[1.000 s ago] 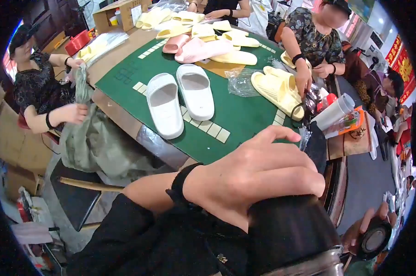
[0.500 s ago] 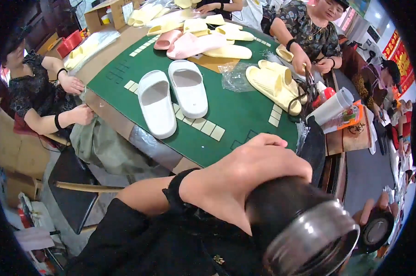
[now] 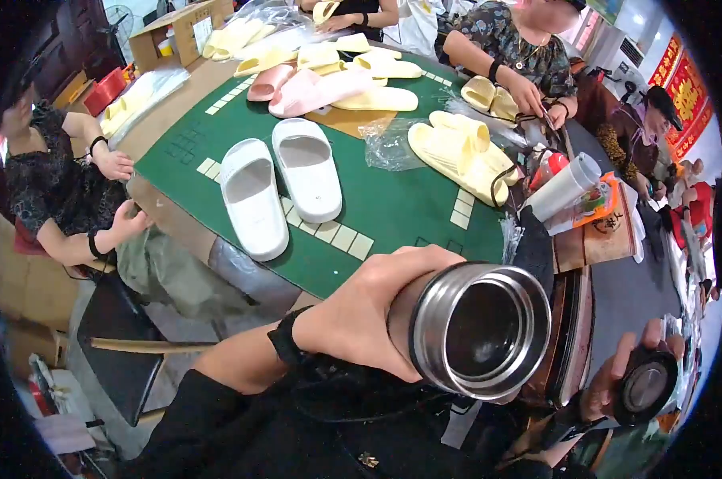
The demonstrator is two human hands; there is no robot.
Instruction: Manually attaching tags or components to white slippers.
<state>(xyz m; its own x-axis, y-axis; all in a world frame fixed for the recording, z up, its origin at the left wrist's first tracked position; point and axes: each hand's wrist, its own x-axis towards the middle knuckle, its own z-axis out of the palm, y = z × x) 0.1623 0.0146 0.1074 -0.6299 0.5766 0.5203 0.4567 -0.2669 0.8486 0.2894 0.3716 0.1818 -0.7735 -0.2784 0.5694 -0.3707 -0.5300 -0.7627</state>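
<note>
Close under the head camera, my left hand [image 3: 361, 315] wraps fully around a steel flask [image 3: 477, 331], its long axis pointing up at me, mouth open. Its black lid [image 3: 644, 387] sits low to the right, pinched in my right hand [image 3: 616, 379], probably by fingertips. White slippers [image 3: 281, 184] lie well beyond on the green table [image 3: 393, 215].

Green mat [image 3: 393, 211] perhaps free beyond slippers [image 3: 281, 184]

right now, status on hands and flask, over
Left hand gripping steel flask, mouth open toward camera. Right hand holds its lid. Nothing blocking; white slippers beyond on table.
</note>
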